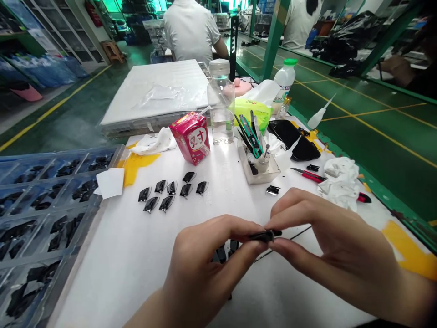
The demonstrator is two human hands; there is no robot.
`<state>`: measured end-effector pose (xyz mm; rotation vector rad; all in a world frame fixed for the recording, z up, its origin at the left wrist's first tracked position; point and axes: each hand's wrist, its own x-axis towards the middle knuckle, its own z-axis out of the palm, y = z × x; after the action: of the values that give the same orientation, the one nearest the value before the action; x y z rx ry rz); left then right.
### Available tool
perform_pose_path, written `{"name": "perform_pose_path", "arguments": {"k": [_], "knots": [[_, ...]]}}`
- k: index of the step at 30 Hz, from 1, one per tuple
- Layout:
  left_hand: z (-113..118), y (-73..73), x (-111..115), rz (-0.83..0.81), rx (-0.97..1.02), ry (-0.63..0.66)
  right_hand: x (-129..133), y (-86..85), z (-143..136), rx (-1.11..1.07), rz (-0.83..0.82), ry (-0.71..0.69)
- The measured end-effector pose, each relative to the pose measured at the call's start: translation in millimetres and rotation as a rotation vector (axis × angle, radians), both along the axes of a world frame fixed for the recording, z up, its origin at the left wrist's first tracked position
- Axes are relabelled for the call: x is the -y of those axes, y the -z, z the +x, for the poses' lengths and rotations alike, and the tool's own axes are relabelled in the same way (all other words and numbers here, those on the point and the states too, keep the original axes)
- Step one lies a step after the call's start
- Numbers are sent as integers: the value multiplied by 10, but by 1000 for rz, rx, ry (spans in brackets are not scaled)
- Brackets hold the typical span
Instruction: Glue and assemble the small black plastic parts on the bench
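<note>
Two bare hands are nearest, the left hand [201,259] and the right hand [337,241], meeting fingertip to fingertip over the white table [129,259]. Both grasp one small black part [262,236] — each pinches it between thumb and fingers, so the part sits right at the grip, above the tabletop. Just behind and below the left hand's thumb lie more dark pieces [221,253], partly hidden, so I cannot count them. Beyond the grip to the left, eight black clips [166,203] lie in a loose cluster; farther left stands one compartment tray [89,216], its sections holding black parts, with one white paper piece [111,183] at its edge. Straight beyond the grip are one tool bin [264,177], one red carton [189,139] and one clear bottle [221,105] — the bin is nearest. Beyond the right hand lie two small dark parts [273,190], well apart from each other, one black phone-like slab [293,139] and some crumpled white tissue [339,182].
</note>
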<state>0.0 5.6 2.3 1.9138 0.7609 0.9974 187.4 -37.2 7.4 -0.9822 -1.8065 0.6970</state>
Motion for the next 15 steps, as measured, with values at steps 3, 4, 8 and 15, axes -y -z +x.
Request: {"name": "perform_pose_path", "arguments": {"k": [3, 4, 8, 15], "knots": [[4, 14, 14, -40, 4, 12, -15, -20, -31, -22, 7, 8], [4, 16, 17, -56, 3, 20, -19, -25, -38, -24, 5, 8], [9, 17, 31, -81, -2, 49, -16, -23, -46, -8, 13, 6], [5, 30, 65, -47, 24, 11, 16, -6, -47, -62, -31, 12]]}}
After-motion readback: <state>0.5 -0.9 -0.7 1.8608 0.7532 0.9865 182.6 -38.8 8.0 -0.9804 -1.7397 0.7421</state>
